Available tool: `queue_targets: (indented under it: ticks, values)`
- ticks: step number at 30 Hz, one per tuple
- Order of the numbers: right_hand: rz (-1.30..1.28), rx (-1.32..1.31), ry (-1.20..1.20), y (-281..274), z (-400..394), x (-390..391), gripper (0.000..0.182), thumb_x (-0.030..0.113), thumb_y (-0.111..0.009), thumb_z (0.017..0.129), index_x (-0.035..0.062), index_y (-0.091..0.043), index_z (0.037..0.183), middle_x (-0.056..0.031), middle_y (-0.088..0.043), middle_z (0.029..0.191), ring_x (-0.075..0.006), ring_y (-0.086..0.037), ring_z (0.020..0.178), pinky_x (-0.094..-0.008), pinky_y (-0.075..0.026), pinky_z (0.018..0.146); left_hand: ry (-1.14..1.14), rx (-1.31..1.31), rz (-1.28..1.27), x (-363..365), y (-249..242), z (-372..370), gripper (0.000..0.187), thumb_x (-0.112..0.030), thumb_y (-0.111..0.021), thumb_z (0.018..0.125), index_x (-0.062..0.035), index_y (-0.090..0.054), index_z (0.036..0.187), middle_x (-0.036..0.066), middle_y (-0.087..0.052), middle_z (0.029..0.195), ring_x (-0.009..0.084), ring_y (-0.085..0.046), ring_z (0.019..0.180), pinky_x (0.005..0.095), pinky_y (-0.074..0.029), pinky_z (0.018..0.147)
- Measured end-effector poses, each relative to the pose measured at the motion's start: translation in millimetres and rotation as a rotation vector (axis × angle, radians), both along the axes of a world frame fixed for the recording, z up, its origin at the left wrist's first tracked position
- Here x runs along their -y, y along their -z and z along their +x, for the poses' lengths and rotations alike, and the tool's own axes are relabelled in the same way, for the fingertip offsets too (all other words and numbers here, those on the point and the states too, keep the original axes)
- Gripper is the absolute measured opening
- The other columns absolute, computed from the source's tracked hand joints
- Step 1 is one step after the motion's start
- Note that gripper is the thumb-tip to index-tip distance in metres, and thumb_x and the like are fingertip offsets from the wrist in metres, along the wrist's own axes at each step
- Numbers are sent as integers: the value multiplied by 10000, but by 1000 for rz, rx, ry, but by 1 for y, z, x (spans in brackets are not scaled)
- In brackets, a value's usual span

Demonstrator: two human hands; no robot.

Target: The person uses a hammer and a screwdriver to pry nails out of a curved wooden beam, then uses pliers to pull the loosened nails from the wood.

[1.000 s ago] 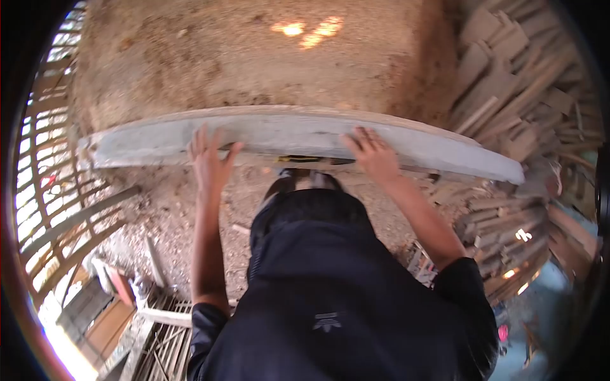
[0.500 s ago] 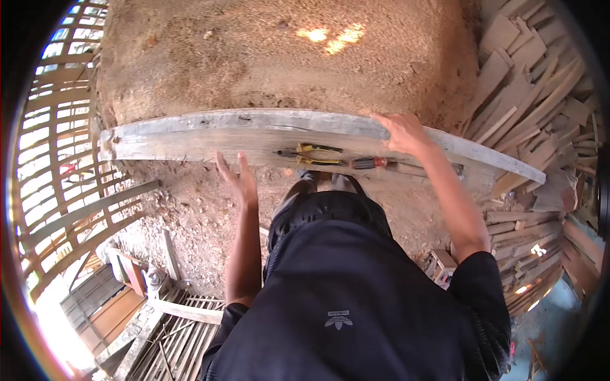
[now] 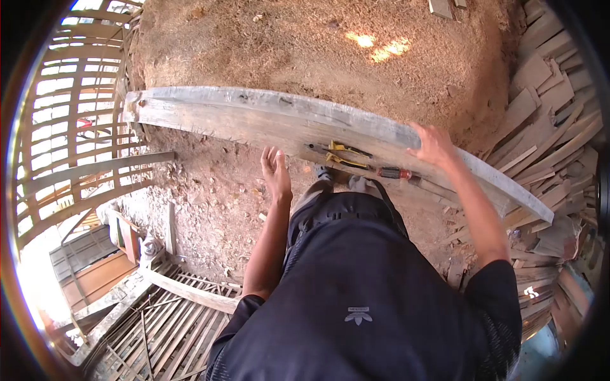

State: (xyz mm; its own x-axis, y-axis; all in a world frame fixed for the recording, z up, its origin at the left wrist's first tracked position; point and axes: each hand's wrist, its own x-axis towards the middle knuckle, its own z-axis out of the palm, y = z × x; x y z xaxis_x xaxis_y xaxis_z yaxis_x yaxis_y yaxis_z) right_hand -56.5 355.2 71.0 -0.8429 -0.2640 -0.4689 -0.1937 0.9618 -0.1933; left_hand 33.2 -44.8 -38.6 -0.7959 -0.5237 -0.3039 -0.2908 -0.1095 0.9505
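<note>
A long weathered plank (image 3: 216,117) with a raised grey far edge spans the view in front of me. My right hand (image 3: 437,149) rests on that far edge, thumb and fingers apart. Off the plank's near side, my left hand (image 3: 277,178) is held up with fingers stretched, holding nothing. Between the hands, pliers (image 3: 346,149) with yellow-and-black handles lie spread on the plank. Beside them is a tool with a red-and-black handle (image 3: 394,173), like a screwdriver. A long thin tool (image 3: 438,189) lies further right, partly behind my right forearm.
Beyond the plank rises a broad heap of sawdust (image 3: 286,51). Wood offcuts (image 3: 546,127) are piled along the right. A slatted lattice wall (image 3: 70,114) stands at left, with a slatted wooden rack (image 3: 171,324) at lower left. Wood chips cover the ground (image 3: 210,190).
The view has swung, so the plank now slants more and the tools appear further right. My right hand stays at the plank's far edge; my left hand remains raised near its near side.
</note>
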Motion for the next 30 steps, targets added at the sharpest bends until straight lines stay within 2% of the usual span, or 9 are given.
queue_targets:
  ticks: [7,10,14,16,17,19,24,27,30]
  values:
    - [-170,143,-55,-8,-33,-18,921,447,-877,678,0,-512,1396,-264,-662,1199,-383,-651,1114,-489,-505,1007,-16,11,123,-24,-12,-16,587,-228,-615,1004,-7,-342,1475,191,-503,1428,256,-515,1292,365,-415,1086]
    - [-264,236,-91,-13,-48,-25,999,477,-888,649,-54,-493,1397,-274,-628,1270,-379,-623,1170,-470,-478,1045,-69,-57,498,-49,-21,-35,722,-373,-615,996,-47,-243,1523,179,-432,1492,297,-431,1391,453,-367,1151]
    - [-392,545,-87,-51,-65,-12,1040,535,-885,616,-104,-520,1350,-289,-595,1311,-365,-598,1206,-431,-464,1053,-109,33,907,-76,-19,-53,757,-431,-651,965,-52,-286,1510,174,-423,1500,295,-423,1391,432,-385,1124]
    - [-383,546,-90,-49,-66,-13,1038,552,-877,615,-105,-531,1340,-284,-601,1303,-355,-598,1207,-420,-463,1050,128,-35,1109,-84,-24,-66,991,-496,-705,911,-12,-127,1555,225,-369,1502,297,-336,1442,488,-338,1147]
    - [-380,547,-96,-47,-65,-13,1037,568,-870,614,-105,-542,1331,-280,-606,1296,-345,-597,1209,-409,-462,1046,125,-31,1116,-89,-25,-70,991,-496,-705,911,-12,-127,1555,225,-369,1502,297,-336,1442,488,-338,1147]
    - [-364,550,-81,-37,-67,-21,1034,581,-860,618,-85,-544,1344,-268,-608,1301,-339,-596,1214,-410,-461,1046,17,209,733,-97,-23,-78,737,-483,-743,889,-70,-438,1416,83,-513,1367,210,-545,1168,365,-459,952]
    - [-324,537,-46,-44,-67,-20,1032,604,-844,625,-25,-541,1384,-228,-618,1316,-339,-591,1223,-403,-453,1053,98,321,528,-92,-40,-72,935,-522,-802,816,104,-379,1368,181,-527,1227,198,-575,1064,304,-543,786]
    - [-360,768,-69,-27,-67,-29,986,620,-778,735,-7,-484,1437,-217,-515,1437,-314,-483,1344,-404,-381,1119,66,308,451,-97,-64,-71,1021,-543,-805,800,124,-321,1403,196,-513,1250,223,-590,1057,322,-560,843]
    - [-342,585,245,-8,-59,-31,953,697,-659,818,28,-460,1468,-206,-464,1491,-312,-406,1415,-416,-353,1146,126,330,417,-91,-62,-72,970,-560,-790,806,121,-377,1360,198,-532,1255,227,-607,1012,321,-554,814]
